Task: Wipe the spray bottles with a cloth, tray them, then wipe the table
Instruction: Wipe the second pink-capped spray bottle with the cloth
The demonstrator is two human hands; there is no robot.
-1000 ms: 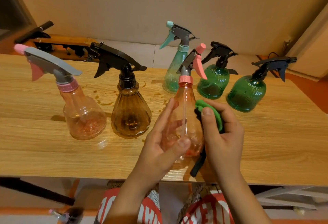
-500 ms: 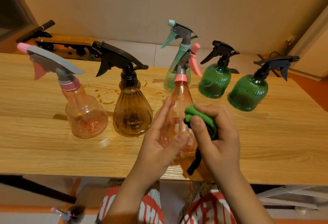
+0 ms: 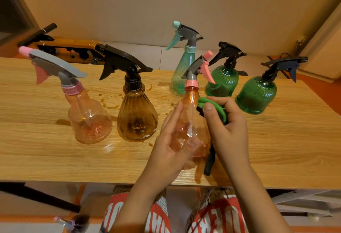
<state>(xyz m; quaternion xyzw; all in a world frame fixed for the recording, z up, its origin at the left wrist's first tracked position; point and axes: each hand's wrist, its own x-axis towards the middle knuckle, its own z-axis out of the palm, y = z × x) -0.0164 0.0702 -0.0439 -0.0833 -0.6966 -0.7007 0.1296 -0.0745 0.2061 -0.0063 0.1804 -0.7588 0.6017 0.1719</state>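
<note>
The wiping step is in hand, I'd say. The left hand (image 3: 171,146) is wrapped round the body of an orange bottle (image 3: 190,114). The right hand (image 3: 228,129) is bunched round a green cloth (image 3: 212,105) pressed to the bottle's shoulder, just under its pink collar. The bottle leans a little over the near edge of the table (image 3: 36,158); I can't tell whether its base rests there.

The next move probably calls for the left hand to turn the bottle so the cloth reaches every side, with a grip firm enough for slick plastic. Then it goes to a tray, though I see none from here.

Beyond and left of the hands stand a pink bottle (image 3: 88,122) and an amber bottle (image 3: 137,116). A teal bottle (image 3: 180,77) is straight beyond, and two green bottles (image 3: 223,81) are off past the right hand. Brown splashes (image 3: 110,106) dot the wood grain beyond the left hand, likely work for the table wipe. Behind it all is a plain beige wall (image 3: 166,1).
</note>
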